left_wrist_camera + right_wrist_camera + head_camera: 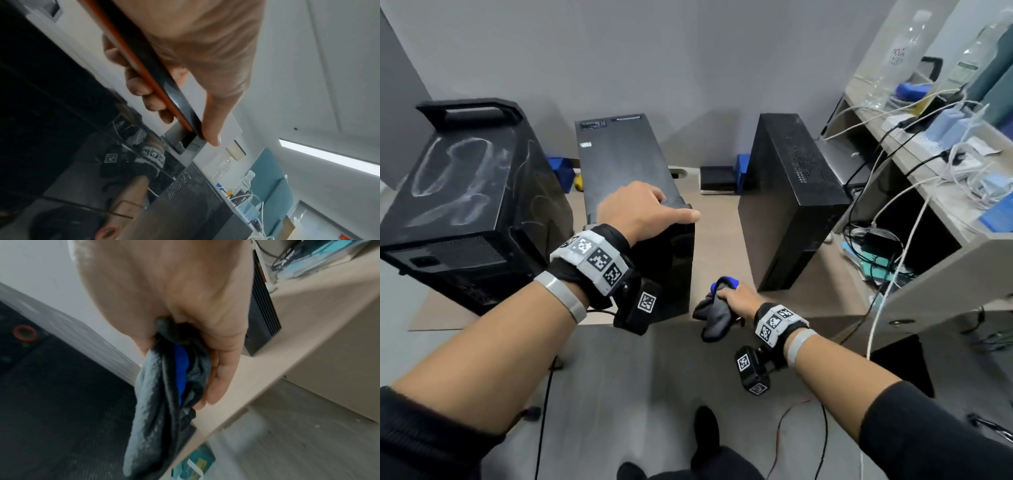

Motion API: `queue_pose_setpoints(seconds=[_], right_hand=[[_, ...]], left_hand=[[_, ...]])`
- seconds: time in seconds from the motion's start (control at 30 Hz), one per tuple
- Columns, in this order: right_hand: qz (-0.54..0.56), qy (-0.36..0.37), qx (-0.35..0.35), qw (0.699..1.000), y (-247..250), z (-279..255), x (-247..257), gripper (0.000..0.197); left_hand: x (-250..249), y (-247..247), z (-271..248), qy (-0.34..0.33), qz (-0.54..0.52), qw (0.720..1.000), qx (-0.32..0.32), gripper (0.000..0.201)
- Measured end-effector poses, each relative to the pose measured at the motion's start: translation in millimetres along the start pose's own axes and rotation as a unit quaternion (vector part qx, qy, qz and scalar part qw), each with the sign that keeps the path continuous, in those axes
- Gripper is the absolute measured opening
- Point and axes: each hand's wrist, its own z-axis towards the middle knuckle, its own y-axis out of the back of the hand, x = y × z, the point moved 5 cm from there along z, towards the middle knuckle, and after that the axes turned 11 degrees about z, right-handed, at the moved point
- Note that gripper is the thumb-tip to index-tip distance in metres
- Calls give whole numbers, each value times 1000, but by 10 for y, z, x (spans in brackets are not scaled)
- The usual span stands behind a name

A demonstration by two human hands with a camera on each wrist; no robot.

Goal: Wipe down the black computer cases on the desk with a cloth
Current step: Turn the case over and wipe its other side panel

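Black computer cases number 3 on the pale wood desk (719,222): a wide dust-streaked tower (465,192) at 9 o'clock, a slim middle tower (626,164) at 12, another slim case (791,192) at 2. The left hand (643,210) grips the middle tower's near top edge, fingers curled over it. The right hand (736,296) clutches a bunched grey-and-blue cloth (714,313), fingers closed around it, off any case. Judging by this, steadying is under way; next the cloth must meet the panel.
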Motion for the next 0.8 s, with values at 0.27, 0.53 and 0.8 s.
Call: queue_pose_setpoints(seconds=[0.27, 0.53, 0.8], right_hand=[[4, -2, 11, 1000, -487, 357, -679, 65], [140, 45, -62, 987, -419, -33, -144, 56], [209, -43, -154, 965, -233, 619, -748, 75]], left_hand=[[-53, -19, -8, 23, -36, 999, -15, 68], [-96, -33, -84, 38, -119, 992, -22, 64], [-395, -119, 84, -68, -143, 986, 53, 48]])
